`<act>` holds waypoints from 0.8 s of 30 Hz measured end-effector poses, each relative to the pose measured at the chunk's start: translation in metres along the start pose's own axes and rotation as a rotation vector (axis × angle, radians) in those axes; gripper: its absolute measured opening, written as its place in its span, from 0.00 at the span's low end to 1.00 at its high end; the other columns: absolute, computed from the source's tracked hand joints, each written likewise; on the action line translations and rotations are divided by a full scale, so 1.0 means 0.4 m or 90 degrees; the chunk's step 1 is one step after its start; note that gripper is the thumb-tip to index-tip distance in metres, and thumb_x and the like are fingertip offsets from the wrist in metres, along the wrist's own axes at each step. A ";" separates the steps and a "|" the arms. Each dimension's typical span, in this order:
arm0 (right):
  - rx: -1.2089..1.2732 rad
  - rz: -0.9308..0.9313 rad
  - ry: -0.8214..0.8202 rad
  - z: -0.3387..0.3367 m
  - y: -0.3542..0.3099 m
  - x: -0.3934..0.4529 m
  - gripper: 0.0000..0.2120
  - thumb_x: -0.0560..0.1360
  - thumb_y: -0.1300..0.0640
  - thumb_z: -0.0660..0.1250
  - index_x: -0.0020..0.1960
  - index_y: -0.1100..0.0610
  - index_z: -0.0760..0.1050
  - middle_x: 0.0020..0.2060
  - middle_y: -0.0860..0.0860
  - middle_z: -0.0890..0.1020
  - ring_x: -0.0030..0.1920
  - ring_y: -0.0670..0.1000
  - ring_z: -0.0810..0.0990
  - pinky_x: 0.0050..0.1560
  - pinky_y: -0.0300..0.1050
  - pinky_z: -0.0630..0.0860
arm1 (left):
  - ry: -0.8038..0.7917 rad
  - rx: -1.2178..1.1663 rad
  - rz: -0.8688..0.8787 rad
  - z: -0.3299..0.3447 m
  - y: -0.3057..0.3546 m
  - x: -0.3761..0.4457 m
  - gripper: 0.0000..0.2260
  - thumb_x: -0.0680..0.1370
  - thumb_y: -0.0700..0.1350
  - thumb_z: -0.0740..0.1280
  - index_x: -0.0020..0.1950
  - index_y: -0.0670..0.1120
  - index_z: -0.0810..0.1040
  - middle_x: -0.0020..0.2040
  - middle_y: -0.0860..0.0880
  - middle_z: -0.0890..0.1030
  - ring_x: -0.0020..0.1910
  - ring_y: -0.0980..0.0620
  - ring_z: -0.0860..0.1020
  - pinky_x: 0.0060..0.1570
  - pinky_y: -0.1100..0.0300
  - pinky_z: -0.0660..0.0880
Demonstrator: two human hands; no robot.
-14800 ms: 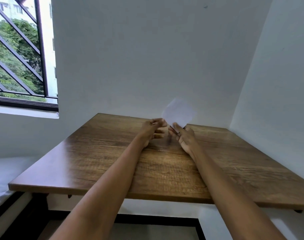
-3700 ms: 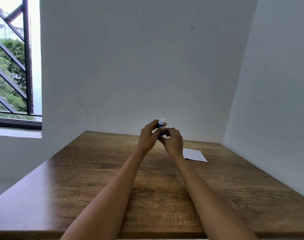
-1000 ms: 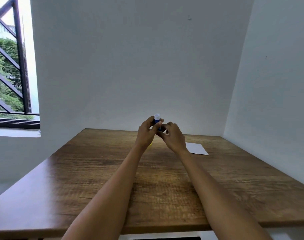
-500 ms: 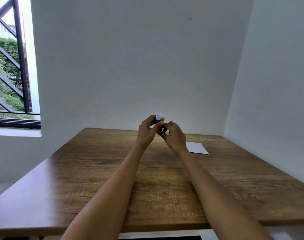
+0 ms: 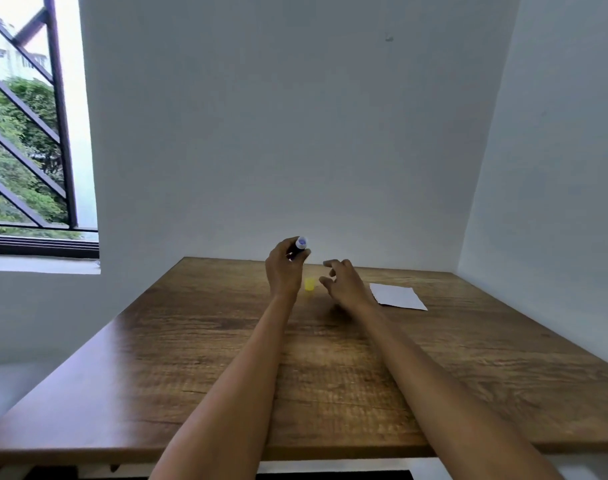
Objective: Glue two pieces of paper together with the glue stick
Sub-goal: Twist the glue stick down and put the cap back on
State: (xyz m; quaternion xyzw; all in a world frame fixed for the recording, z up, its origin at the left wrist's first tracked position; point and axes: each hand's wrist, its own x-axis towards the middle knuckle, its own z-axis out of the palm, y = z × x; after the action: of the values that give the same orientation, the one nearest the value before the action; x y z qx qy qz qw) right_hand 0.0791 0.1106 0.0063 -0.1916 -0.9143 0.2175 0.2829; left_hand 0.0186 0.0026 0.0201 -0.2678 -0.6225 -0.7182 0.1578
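Wooden table (image 5: 191, 375) with a brown grain surface, near edge running across the bottom, far edge against a plain white wall (image 5: 278, 133). Two bare forearms reaching from the near edge toward the far middle of the tabletop.

Left hand (image 5: 283, 270) raised above the table, fingers and thumb curled round a glue stick (image 5: 297, 248). Dark blue barrel tilted, pale tip pointing up and slightly right, poking out above the fingers. Most of the barrel hidden inside the grip.

Right hand (image 5: 342, 280) just to the right of the left, apart from it, held low over the table. Fingers loosely bent and spread, holding nothing, touching nothing that can be seen.

Small yellow cap (image 5: 309, 284) standing on the table between the two hands, below the glue stick and clear of both hands.

White paper (image 5: 398, 296) lying flat on the table to the right of the right hand, near its wrist, left edge partly hidden behind it. One sheet or two stacked: cannot tell.

Second white wall (image 5: 555, 168) closing the right side, meeting the far wall in a corner beyond the paper.

Window (image 5: 25, 133) at far left with dark diagonal bars, green trees and a pale building outside. White sill (image 5: 39, 265) below it, level with the far edge of the table.
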 end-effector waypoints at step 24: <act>0.803 0.043 0.187 -0.058 -0.057 0.035 0.17 0.77 0.60 0.65 0.64 0.63 0.71 0.51 0.53 0.79 0.51 0.51 0.79 0.56 0.44 0.78 | -0.146 0.081 0.008 0.006 -0.035 -0.008 0.11 0.73 0.40 0.71 0.55 0.43 0.80 0.49 0.43 0.83 0.46 0.48 0.80 0.49 0.55 0.76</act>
State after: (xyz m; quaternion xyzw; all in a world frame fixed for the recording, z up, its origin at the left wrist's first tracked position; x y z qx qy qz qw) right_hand 0.0771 0.1050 0.0411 -0.0447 -0.5560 0.6932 0.4565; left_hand 0.0139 0.0072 0.0073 -0.3414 -0.6789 -0.6412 0.1069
